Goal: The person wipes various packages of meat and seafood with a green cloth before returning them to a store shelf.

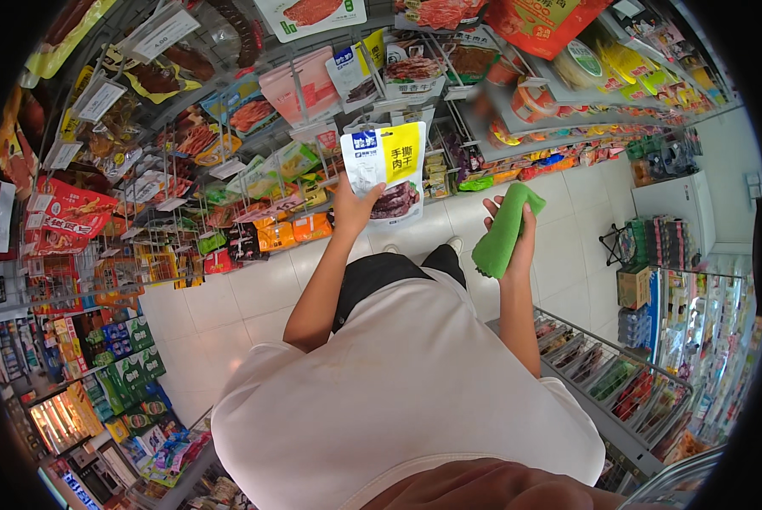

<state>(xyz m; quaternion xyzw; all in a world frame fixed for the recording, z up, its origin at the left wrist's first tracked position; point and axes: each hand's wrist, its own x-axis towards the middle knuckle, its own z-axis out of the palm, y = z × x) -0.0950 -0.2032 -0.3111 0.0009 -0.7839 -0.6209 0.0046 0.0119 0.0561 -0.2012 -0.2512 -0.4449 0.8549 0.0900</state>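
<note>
A white and yellow pouch of dried meat (390, 197) is held upright by its left edge in my left hand (355, 207), the thumb lying across its front. It hangs in front of the rack, its printed face towards me. In my right hand (520, 245) is a folded green cloth (503, 236), gripped between thumb and fingers to the right of the pouch and apart from it. Just behind the pouch, a similar white and yellow pouch (354, 76) hangs on the rack among other meat packets.
Wire hooks with hanging snack packets and price tags (99, 101) fill the left and far side. Grey shelves (566, 89) hold tubs at the upper right. A wire-fronted bin of packets (610, 370) stands close by my right elbow. Pale floor tiles (260, 299) lie below.
</note>
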